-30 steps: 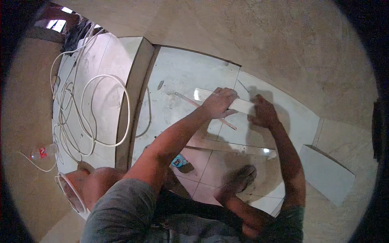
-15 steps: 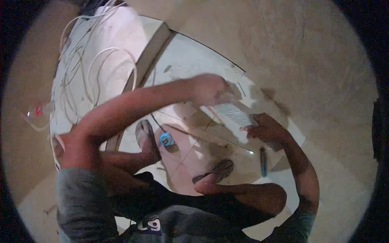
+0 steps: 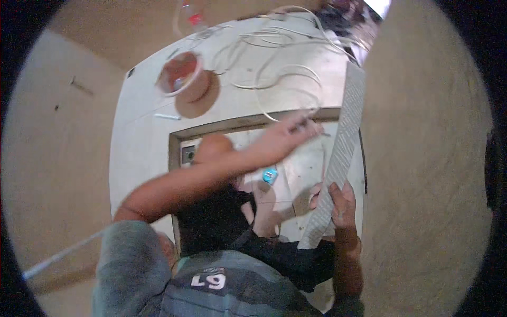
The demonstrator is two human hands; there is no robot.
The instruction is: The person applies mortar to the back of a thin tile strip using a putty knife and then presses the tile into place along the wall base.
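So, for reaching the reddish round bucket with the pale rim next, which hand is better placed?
Probably the left hand: it is nearer the bucket and, though blurred, shows nothing clearly in its grip. The right hand holds the long, pale, flat strip with a ridged face.

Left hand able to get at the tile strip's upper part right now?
Probably yes: the left hand is beside the tile strip, whose upper part is uncovered; the right hand grips it lower down. Blur hides whether the left hand is empty.
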